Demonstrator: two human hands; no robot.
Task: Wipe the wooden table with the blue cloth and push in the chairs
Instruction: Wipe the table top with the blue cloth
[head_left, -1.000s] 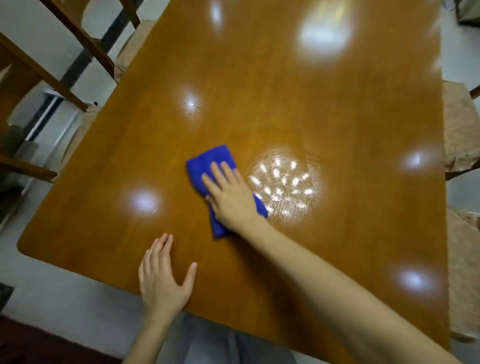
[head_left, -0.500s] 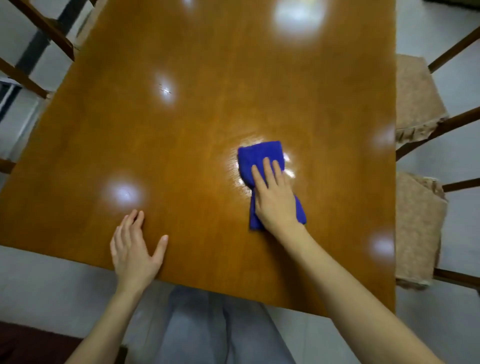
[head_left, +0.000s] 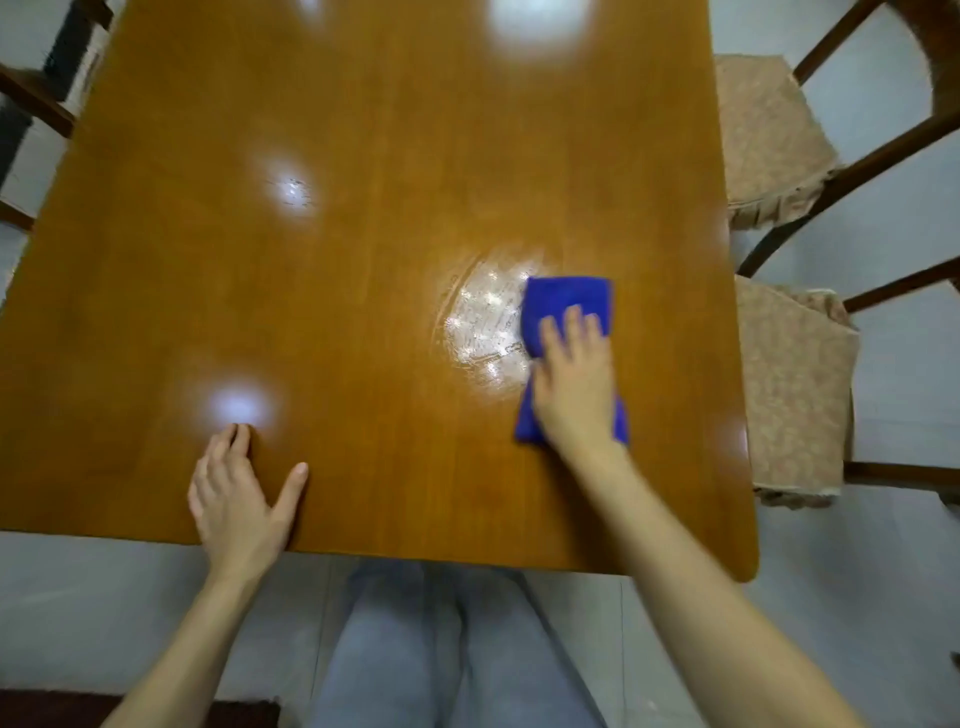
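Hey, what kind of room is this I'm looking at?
Probably a home dining area: a large wooden table, cushioned wooden chairs along its right side, and a blue cloth pressed to the tabletop under the right hand.

No legible text, labels, brand marks, numbers or signs appear anywhere in the head view, on any object or part of the scene.

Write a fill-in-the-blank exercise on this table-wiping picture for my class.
The right hand presses a ____ cloth on the table.
The left hand rests flat and holds ____.
The streaked patch lies to the ____ of the cloth.
Two cushioned chairs stand on the table's ____ side.
Missing words: blue, nothing, left, right.
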